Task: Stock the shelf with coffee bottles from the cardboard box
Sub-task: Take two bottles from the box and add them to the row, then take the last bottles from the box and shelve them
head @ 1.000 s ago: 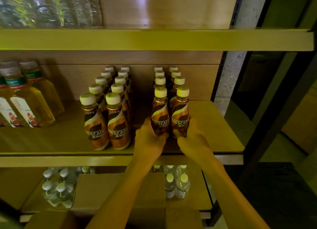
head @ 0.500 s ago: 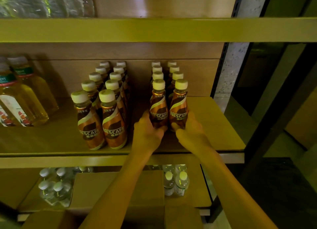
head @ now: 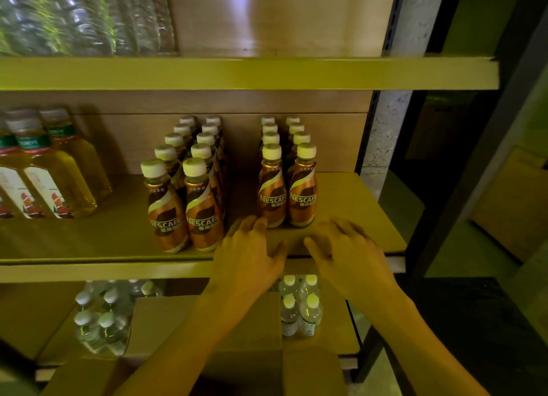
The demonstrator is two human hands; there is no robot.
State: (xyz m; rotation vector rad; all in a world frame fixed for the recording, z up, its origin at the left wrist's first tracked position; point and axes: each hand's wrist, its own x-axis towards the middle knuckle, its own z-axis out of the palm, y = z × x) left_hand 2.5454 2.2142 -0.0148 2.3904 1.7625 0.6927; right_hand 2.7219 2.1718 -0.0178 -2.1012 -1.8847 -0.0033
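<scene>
Left hand and right hand: grip open, empty, before front coffee bottles on shelf.

Two blocks of coffee bottles stand upright on the middle shelf, each two columns wide and running back to the wooden rear panel. The left block shows five rows, and its front pair sits nearer the shelf's front edge. The right block shows four rows, its front pair set further back. Every bottle has a cream screw cap, a clear neck and a bronze-brown wrap with a pale swirl and NESCAFE lettering facing forward. A cardboard box sits low, flaps closed over the top.
</scene>
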